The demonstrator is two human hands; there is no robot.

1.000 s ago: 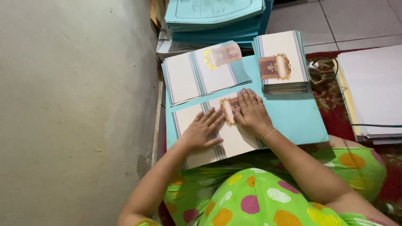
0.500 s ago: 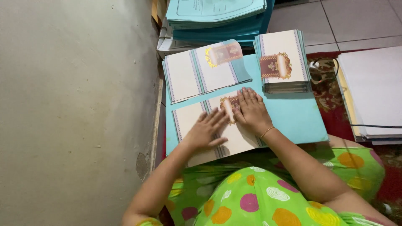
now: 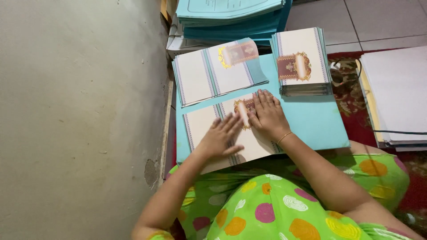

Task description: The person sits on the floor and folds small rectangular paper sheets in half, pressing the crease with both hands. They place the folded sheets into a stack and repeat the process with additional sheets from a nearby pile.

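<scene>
I see a bare grey wall (image 3: 75, 111) on the far left. Next, my left hand (image 3: 221, 138) lies flat, fingers spread apart, on the open cream card (image 3: 209, 122) on the turquoise surface (image 3: 311, 122). Just beside it, my right hand (image 3: 268, 116) presses flat too, fingers apart, beside the card's gold emblem (image 3: 242, 109), gripping nothing. Above lies another unfolded card (image 3: 213, 71); to its right stands a stack of folded cards (image 3: 302, 60). White sheets (image 3: 396, 93) lie far right.
</scene>
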